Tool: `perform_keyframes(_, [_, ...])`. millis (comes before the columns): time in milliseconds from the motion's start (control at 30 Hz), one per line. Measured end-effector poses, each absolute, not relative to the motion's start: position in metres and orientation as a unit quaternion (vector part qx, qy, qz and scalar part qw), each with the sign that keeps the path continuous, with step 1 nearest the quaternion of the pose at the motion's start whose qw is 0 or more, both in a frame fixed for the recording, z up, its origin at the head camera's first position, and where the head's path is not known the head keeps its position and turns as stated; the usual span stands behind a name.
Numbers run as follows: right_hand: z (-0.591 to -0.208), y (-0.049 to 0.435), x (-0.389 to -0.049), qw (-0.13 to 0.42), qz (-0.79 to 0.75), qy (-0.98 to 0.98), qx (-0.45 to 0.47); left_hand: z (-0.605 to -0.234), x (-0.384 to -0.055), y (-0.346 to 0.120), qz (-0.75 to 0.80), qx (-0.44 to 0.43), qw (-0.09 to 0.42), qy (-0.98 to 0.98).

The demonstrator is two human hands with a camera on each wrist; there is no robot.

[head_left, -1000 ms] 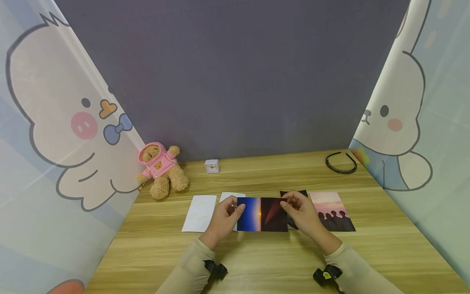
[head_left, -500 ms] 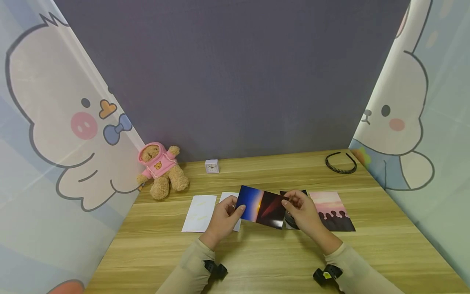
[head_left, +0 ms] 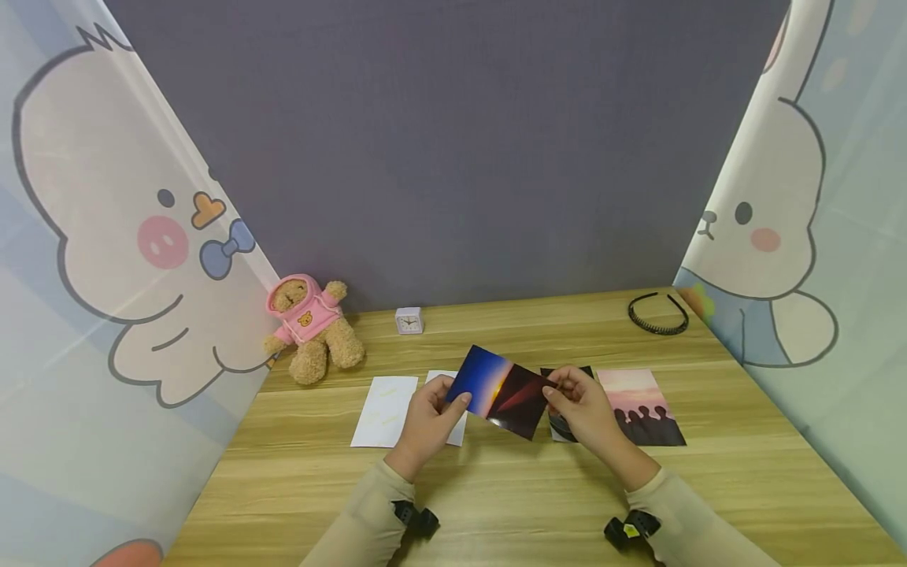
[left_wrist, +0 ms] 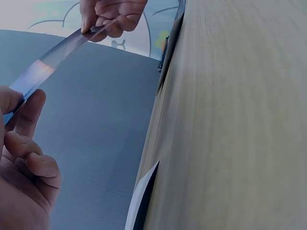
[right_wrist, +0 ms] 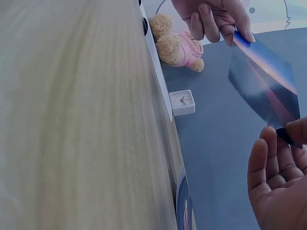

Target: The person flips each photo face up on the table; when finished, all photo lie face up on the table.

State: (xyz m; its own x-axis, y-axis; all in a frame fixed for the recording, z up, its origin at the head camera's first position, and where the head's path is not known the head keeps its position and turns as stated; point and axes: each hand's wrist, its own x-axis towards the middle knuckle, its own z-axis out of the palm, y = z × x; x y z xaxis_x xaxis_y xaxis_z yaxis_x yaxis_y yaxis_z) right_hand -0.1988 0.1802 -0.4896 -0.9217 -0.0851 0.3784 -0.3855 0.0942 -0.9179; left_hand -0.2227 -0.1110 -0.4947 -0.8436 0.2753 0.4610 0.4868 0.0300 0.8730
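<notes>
Between both hands is a glossy photo print (head_left: 499, 391), blue at one end and dark red at the other, held up off the table and tilted. My left hand (head_left: 431, 417) pinches its left end between thumb and fingers. At the other end my right hand (head_left: 584, 409) pinches the upper right corner. The right wrist view shows the photo print (right_wrist: 266, 79) bowed slightly. Behind the left hand lies a white sheet (head_left: 456, 429), partly covered. A dark picture (head_left: 562, 429) is partly hidden behind the right hand.
A second white sheet (head_left: 383, 411) with faint yellow marks lies on the left. A pink sunset picture (head_left: 641, 408) with silhouettes lies on the right. Along the back are a teddy bear (head_left: 312, 327) in a pink hoodie, a small white clock (head_left: 409, 320) and a black headband (head_left: 659, 315).
The photo print has turned clockwise from level to slanted, its left end rising and its right end dropping. Both hands have stayed nearly in place and kept their grip.
</notes>
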Motion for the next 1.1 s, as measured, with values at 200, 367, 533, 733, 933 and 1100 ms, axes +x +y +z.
perform_keyframes(200, [-0.4889,0.1778,-0.1973,0.122,0.641,-0.739,0.166,-0.4966,-0.2238,-0.1112,-0.641,-0.263,0.093,-0.715])
perform_keyframes(367, [-0.4872,0.1767,-0.1944,0.126,0.61,-0.762,0.177,-0.497,-0.2248,-0.1111,-0.639,-0.264,0.096,-0.716])
perform_keyframes(533, [-0.4844,0.1752,-0.1918,0.121,0.597,-0.772,0.184,-0.4959,-0.2242,-0.1109,-0.642,-0.266,0.092,-0.713])
perform_keyframes(733, [-0.4857,0.1749,-0.1913,0.114,0.586,-0.778,0.196,-0.496,-0.2243,-0.1107,-0.639,-0.266,0.095,-0.715])
perform_keyframes(933, [-0.4885,0.1762,-0.1916,0.098,0.577,-0.784,0.205,-0.4964,-0.2252,-0.1103,-0.632,-0.259,0.109,-0.722])
perform_keyframes(1100, [-0.488,0.1762,-0.1918,0.089,0.581,-0.78,0.217,-0.4963,-0.2244,-0.1093,-0.635,-0.255,0.117,-0.72])
